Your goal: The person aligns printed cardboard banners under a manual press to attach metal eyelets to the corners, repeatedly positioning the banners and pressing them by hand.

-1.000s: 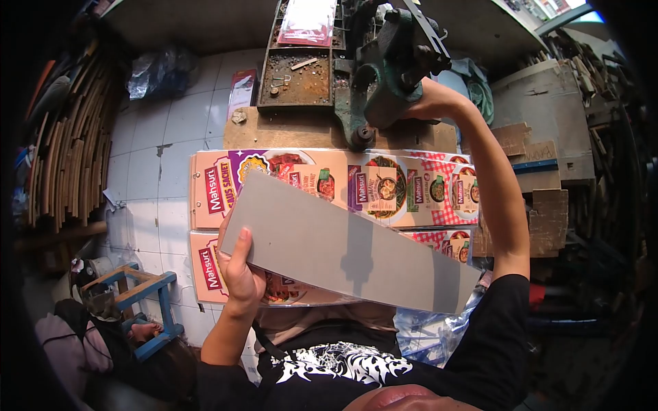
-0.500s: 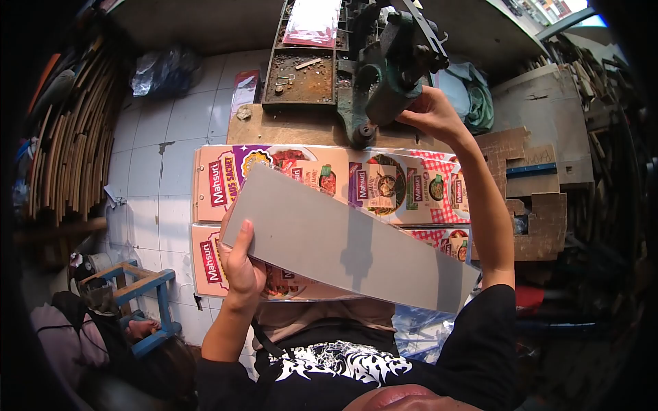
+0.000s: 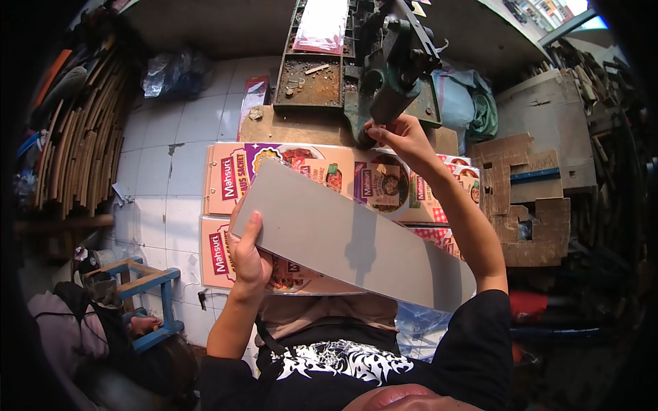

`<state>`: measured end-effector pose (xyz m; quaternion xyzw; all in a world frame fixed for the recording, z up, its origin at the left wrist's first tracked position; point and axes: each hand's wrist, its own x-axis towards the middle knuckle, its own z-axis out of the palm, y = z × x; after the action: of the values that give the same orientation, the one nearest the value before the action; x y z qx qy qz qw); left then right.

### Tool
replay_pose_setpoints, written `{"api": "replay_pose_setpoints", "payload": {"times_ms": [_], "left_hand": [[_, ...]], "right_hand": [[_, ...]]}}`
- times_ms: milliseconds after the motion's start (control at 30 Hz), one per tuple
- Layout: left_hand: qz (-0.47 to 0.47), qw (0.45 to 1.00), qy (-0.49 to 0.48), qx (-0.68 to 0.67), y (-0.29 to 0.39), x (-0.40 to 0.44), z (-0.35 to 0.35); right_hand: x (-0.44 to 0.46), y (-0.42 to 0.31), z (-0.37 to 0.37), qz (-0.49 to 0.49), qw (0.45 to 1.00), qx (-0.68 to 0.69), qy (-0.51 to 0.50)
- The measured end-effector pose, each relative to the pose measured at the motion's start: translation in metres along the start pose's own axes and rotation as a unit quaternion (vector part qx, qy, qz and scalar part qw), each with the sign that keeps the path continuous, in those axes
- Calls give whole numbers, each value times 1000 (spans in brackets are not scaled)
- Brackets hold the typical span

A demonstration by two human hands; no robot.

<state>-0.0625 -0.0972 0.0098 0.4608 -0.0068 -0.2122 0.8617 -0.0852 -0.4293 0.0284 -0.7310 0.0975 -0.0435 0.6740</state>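
Note:
My left hand (image 3: 251,259) grips the left end of a long grey sheet (image 3: 343,236), thumb on top and fingers beneath. The sheet slants down to the right over printed Mahsuri sheets (image 3: 225,179), which lie in two rows. At the foot of a dark green metal press (image 3: 392,89), my right hand (image 3: 401,137) has its thumb and fingertips pinched together. Whatever those fingertips hold is too small to make out.
A rusty compartment tray (image 3: 310,81) stands left of the press. Stacked wooden strips (image 3: 86,130) are at far left, near a blue stool (image 3: 154,291) and another person's foot (image 3: 145,325). Cut brown boards (image 3: 534,229) lie at right.
My right hand has moved from behind the press head down and left to its foot, fingers now pinched. My left hand still holds the grey sheet. The view has shifted slightly.

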Motion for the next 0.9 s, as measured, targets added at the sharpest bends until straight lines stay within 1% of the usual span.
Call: {"api": "replay_pose_setpoints", "payload": {"times_ms": [167,233,300,467,500,533,567,600,667,733,800,833,867,900], "left_hand": [[4,999,-14,30,-2,0,-2],[6,1000,-2,14,0,-1,1],[6,1000,-3,11,0,-1,3],[8,1000,-6,29,-4,1,-7],[3,1000,-16,22,-4,1,-6],[-1,1000,-26,15,-3,1,-6],[3,1000,-26,16,-2,0,-4],[5,1000,-21,16,-2,0,-5],[6,999,-34,5,-3,1,-6],[9,1000,-28,3,-4,1,-5],[8,1000,-24,6,-3,2,-5],[2,1000,-22,-2,-3,1,-5],[-2,1000,-21,-11,-2,0,-4],[1,999,-30,-16,-2,0,-4]], "right_hand": [[-2,7,1,-22,999,24,26],[-1,12,-4,-33,999,-12,9],[1,18,-5,-44,999,-17,12],[-9,4,6,-54,998,-6,36],[-15,-2,13,-57,987,-86,123],[-22,-6,20,-60,962,-165,209],[-28,-10,27,-62,943,-228,236],[-35,-10,37,-112,936,-237,237],[-45,-16,55,-230,877,-379,186],[-40,-17,70,-290,850,-425,111],[-18,-15,83,-328,814,-472,84],[-4,-9,85,-289,810,-506,59],[8,-6,90,-289,812,-504,57],[21,-5,95,-259,793,-548,57]]}}
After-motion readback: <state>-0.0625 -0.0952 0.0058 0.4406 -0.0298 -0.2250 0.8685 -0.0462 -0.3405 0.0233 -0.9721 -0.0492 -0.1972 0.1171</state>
